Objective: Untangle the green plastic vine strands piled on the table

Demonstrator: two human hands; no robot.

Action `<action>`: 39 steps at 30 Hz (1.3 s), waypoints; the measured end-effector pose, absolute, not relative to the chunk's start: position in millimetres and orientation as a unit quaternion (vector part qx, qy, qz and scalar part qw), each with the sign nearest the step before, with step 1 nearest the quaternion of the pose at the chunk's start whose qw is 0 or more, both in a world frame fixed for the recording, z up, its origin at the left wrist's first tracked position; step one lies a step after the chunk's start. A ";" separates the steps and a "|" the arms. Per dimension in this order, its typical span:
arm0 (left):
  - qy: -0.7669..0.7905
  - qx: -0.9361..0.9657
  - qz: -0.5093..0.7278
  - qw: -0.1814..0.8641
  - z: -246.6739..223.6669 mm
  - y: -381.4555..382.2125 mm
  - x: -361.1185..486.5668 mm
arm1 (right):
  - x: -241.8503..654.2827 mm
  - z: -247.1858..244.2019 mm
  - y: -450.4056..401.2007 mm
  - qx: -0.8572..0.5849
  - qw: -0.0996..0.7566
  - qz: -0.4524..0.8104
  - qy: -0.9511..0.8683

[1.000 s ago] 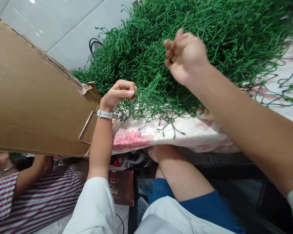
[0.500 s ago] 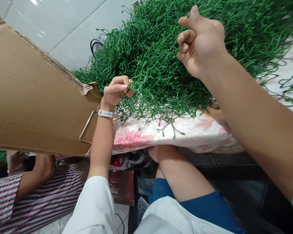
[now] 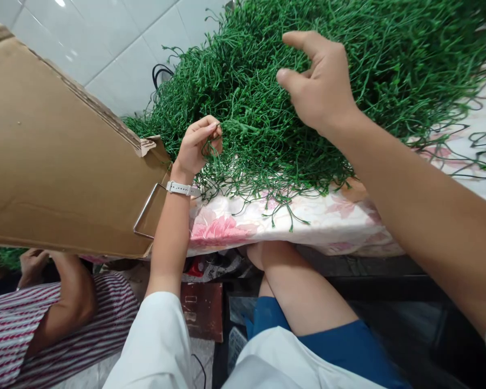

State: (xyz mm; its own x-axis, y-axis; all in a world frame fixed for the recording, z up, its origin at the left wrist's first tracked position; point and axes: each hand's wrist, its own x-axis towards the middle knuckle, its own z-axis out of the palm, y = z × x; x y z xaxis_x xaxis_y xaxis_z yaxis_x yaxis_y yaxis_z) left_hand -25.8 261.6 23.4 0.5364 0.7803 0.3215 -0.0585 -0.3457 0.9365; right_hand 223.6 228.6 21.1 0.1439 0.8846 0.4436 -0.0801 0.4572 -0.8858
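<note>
A large heap of thin green plastic stems (image 3: 259,97) with small budded tips lies on a table with a floral cloth (image 3: 218,229). At the near left edge of the heap, my left hand (image 3: 200,143), with a pale watch strap on its wrist, pinches green stems between thumb and fingers. My right hand (image 3: 318,78) is over the middle of the heap, thumb and index finger spread apart, and nothing shows between them. Its other fingers are mostly hidden behind the hand.
A tall cardboard sheet or box side (image 3: 65,162) stands at the left, with a bent metal wire (image 3: 146,210) at its corner. Beyond it sits a person in a striped top (image 3: 76,319). White wall tiles (image 3: 125,38) are behind. Loose stems lie at the right.
My right hand has moved down and left, and its thumb and index finger have opened apart. My left hand has turned slightly upward, still pinching stems. The other person's arm has shifted.
</note>
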 end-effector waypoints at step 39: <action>0.254 0.766 0.427 0.407 15.4 275.4 -28.8 | 201.6 13.2 211.3 -0.286 0.540 0.429 -0.665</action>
